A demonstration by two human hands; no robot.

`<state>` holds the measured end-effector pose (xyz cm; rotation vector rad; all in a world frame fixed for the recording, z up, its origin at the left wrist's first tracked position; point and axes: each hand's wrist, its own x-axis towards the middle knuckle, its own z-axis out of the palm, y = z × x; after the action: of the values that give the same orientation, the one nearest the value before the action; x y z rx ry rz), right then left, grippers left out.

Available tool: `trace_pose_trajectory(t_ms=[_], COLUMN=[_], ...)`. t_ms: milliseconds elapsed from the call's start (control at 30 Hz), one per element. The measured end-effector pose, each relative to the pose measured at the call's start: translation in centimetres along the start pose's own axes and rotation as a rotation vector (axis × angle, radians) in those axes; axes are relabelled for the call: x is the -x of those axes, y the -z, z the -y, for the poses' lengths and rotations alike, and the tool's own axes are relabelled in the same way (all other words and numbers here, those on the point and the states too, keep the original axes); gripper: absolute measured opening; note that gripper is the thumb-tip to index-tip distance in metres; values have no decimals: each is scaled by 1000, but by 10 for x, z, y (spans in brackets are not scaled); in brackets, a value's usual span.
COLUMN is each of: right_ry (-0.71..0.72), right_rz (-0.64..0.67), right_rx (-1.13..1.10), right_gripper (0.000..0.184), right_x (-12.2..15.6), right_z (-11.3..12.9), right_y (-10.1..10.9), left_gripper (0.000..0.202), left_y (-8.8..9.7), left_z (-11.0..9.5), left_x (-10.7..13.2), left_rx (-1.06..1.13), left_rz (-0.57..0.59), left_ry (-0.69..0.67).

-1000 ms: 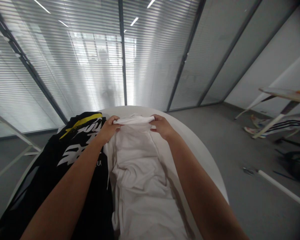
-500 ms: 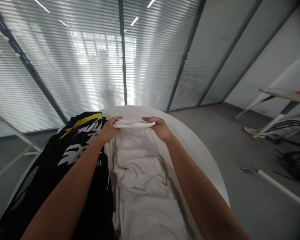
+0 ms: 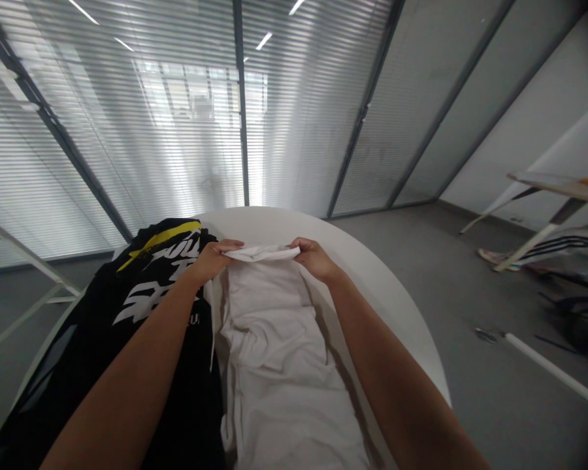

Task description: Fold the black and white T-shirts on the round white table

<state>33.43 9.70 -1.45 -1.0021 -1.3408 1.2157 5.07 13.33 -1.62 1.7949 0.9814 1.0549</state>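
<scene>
A white cloth garment (image 3: pixel 284 352) lies in a long narrow strip down the round white table (image 3: pixel 382 281), its surface wrinkled. My left hand (image 3: pixel 214 260) pinches the left corner of its far end, and my right hand (image 3: pixel 314 257) pinches the right corner. Between them the far edge is folded over into a narrow band, held slightly raised. What exact garment it is, I cannot tell. Close along its left side lies a black garment (image 3: pixel 176 352) with white lettering and a yellow stripe; my left forearm crosses over it.
Glass partitions with blinds (image 3: pixel 298 130) stand behind the table. To the right, a white pole (image 3: pixel 553 369) lies on the grey floor, with a desk (image 3: pixel 558 184) and a shoe (image 3: pixel 494 256) beyond. A white metal frame (image 3: pixel 34 261) is at the left.
Both hands have come slightly nearer and lower with the white garment's far edge, and the folded band now sits closer to me. The black garment has not moved.
</scene>
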Motion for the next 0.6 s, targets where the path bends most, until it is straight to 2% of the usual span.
trace_pose_trajectory(t_ms=[100, 200, 400, 600], right_ry=[-58, -40, -34, -252], right_rz=[38, 6, -21, -25], right_rx=[-13, -11, -186, -78], right_gripper=[17, 18, 38, 34], right_x=[1, 1, 1, 0], right_z=[-5, -8, -4, 6], right_y=[4, 5, 11, 7], left_gripper=[29, 30, 31, 32], left_y=[2, 4, -2, -4], left_z=[-2, -8, -7, 0], left_x=[2, 4, 4, 2], left_rx=[6, 7, -5, -25], left_rz=[14, 48, 62, 99], left_ry=[13, 37, 52, 57])
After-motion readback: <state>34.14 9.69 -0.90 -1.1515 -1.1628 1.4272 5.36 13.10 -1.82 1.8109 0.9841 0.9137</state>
